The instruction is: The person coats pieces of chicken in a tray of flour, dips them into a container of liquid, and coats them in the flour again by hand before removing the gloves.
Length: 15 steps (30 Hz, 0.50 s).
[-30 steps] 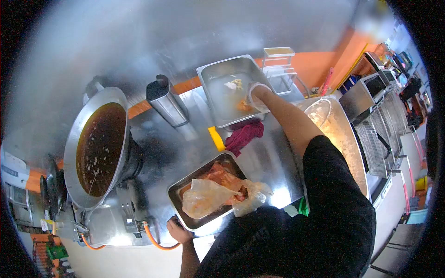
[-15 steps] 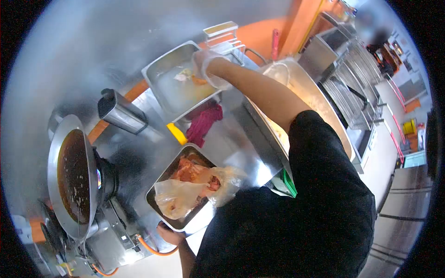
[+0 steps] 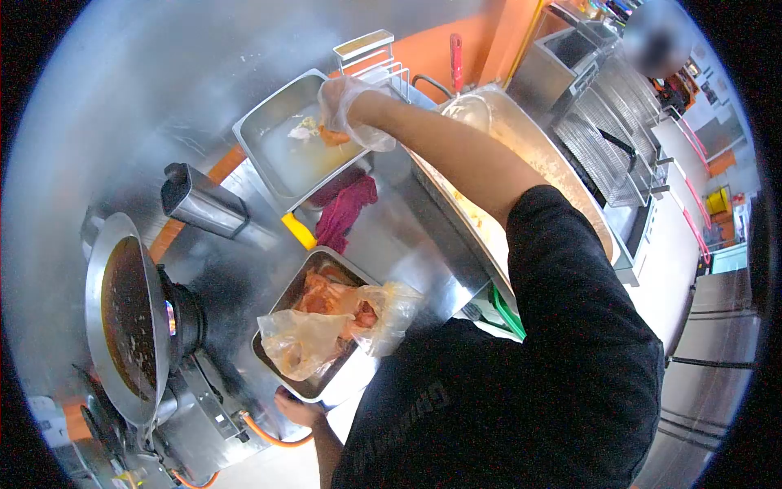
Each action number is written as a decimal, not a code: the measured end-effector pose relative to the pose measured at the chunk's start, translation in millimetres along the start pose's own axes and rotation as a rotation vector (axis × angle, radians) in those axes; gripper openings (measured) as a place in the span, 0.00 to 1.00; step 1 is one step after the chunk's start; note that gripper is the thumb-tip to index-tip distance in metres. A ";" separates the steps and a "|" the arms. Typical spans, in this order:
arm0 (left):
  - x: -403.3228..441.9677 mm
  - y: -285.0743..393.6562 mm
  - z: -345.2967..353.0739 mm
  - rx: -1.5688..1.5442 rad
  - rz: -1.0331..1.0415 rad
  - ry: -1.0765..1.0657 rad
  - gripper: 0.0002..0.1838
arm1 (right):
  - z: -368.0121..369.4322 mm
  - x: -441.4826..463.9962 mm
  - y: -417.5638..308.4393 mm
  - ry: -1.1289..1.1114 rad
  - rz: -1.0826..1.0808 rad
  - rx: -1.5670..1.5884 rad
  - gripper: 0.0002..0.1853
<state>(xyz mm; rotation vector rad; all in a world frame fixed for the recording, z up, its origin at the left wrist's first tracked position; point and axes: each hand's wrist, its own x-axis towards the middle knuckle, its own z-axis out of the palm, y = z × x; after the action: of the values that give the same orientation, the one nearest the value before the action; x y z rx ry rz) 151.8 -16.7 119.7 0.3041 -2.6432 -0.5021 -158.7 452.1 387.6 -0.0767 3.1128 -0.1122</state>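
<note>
My right hand (image 3: 349, 106), in a clear plastic glove, is over the right side of a steel pan (image 3: 281, 167) of cloudy liquid. An orange-brown piece (image 3: 332, 137) and a whitish piece (image 3: 303, 129) lie beside it in the pan; its fingers are too blurred to read. My bare left hand (image 3: 296, 407) is at the near edge of a smaller steel tray (image 3: 287, 386), its fingers partly hidden. Raw-looking meat (image 3: 324, 295) lies in that tray, partly covered by a clear plastic bag (image 3: 297, 341).
A wok of dark liquid (image 3: 130, 318) sits on a lit burner at left. Near the pan are a steel container (image 3: 204, 200), a maroon cloth (image 3: 346, 213) and a yellow handle (image 3: 299, 231). A large tub (image 3: 562, 187), wire baskets (image 3: 599, 151) and a blurred person (image 3: 656, 49) are at right.
The view has shifted, so the pan, tray and wok appear farther left. My right hand has lifted slightly from low in the pan to near its right rim. My left hand remains by the tray.
</note>
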 end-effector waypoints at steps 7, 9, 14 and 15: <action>4.5 11.3 -8.3 -0.006 -0.022 -0.061 0.20 | 14.3 12.6 12.6 0.058 0.028 0.029 0.13; 3.6 8.1 -5.9 0.000 0.006 -0.039 0.19 | 12.2 12.2 11.1 0.033 0.023 0.005 0.13; 1.3 0.8 -0.1 0.008 0.044 0.030 0.20 | 5.6 6.5 9.3 -0.009 0.035 0.030 0.13; 1.4 1.3 -0.2 0.004 0.041 0.034 0.20 | 8.2 10.5 10.1 -0.001 0.013 0.012 0.13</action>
<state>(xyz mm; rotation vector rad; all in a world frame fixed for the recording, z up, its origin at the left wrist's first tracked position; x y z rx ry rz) 150.5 -16.0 121.0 0.2563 -2.6125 -0.4743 -169.4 461.1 378.4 -0.0562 3.1110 -0.1306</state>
